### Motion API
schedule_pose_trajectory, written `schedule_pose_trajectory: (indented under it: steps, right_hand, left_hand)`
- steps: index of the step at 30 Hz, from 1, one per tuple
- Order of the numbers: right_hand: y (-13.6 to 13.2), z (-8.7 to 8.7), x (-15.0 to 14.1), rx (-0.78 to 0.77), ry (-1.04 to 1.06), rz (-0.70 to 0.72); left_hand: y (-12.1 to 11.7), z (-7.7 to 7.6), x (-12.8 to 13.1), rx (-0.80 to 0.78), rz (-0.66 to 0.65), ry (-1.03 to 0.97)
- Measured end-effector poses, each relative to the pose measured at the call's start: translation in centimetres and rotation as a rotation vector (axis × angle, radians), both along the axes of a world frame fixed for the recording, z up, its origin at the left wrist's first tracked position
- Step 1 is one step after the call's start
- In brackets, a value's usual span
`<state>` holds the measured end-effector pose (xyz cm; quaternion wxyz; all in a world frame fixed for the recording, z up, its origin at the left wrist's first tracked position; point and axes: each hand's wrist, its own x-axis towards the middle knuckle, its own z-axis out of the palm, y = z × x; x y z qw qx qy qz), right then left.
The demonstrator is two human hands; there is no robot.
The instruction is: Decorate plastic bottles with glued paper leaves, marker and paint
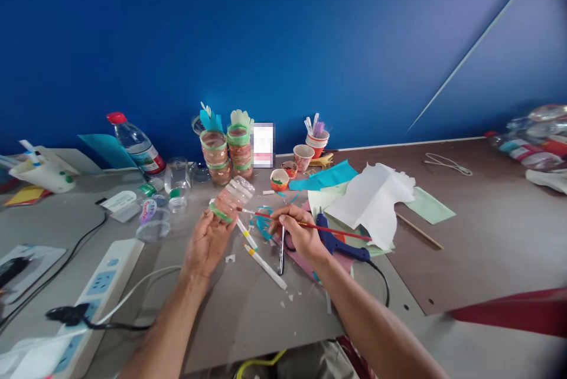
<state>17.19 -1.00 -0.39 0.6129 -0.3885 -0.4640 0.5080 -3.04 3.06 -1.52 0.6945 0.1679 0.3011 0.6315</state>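
Note:
My left hand (207, 243) is closed around the lower end of a cut plastic bottle (234, 197), tilted to the right, with a green rim and pinkish paint on its side. In my right hand (297, 228) is a thin red paintbrush (330, 229), pinched near its front; the brush tip meets or nearly meets the bottle's painted side. Below the hands lie two white markers (266, 267) with yellow bands and a dark pen (282, 252). Just behind stands a small paper cup of green paint (279, 179).
Two painted bottle containers (240, 152) stand against the blue wall. A blue glue gun (339, 243) lies by crumpled white paper (370, 202) at right. At left are a power strip (100, 290), clear plastic cups (153, 219) and a red-capped bottle (137, 146). Paper scraps litter the middle.

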Motion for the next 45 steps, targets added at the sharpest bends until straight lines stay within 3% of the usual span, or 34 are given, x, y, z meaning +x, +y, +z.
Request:
schedule_pose_trajectory:
  steps: [32,45]
  right_hand:
    - [0.07,0.03,0.09,-0.01,-0.013,-0.009]
    - [-0.12,0.05,0.26,0.004,0.051,-0.003]
  left_hand:
    - [0.33,-0.74,0.0,0.021,0.006,0.005]
    - [0.08,-0.01,0.2,0.038,0.011,0.009]
